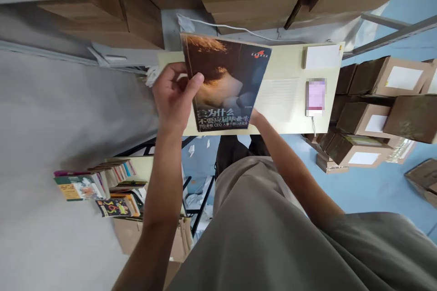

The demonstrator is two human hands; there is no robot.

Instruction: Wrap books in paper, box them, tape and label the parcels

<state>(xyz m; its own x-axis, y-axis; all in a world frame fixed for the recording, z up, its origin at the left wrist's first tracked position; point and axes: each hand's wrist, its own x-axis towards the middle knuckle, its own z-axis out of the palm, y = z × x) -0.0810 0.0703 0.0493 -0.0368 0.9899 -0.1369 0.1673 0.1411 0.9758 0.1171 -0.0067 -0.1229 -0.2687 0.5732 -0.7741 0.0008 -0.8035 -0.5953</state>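
Observation:
My left hand [174, 100] is closed on the left edge of a dark-covered book [227, 77], thumb pressed on the cover. The cover shows an orange-brown picture and white Chinese characters along its lower edge. The book is held above a pale yellow tabletop [287, 109]. My right hand [255, 117] reaches to the book's lower right corner. Only its wrist shows, and its fingers are hidden behind the book.
On the tabletop lie a phone [316, 97] on a white cable and a white pad [322, 57]. Several labelled cardboard boxes [365, 120] are stacked at the right on a blue floor [375, 186]. Stacked books [99, 186] sit lower left beside a grey wall [51, 113].

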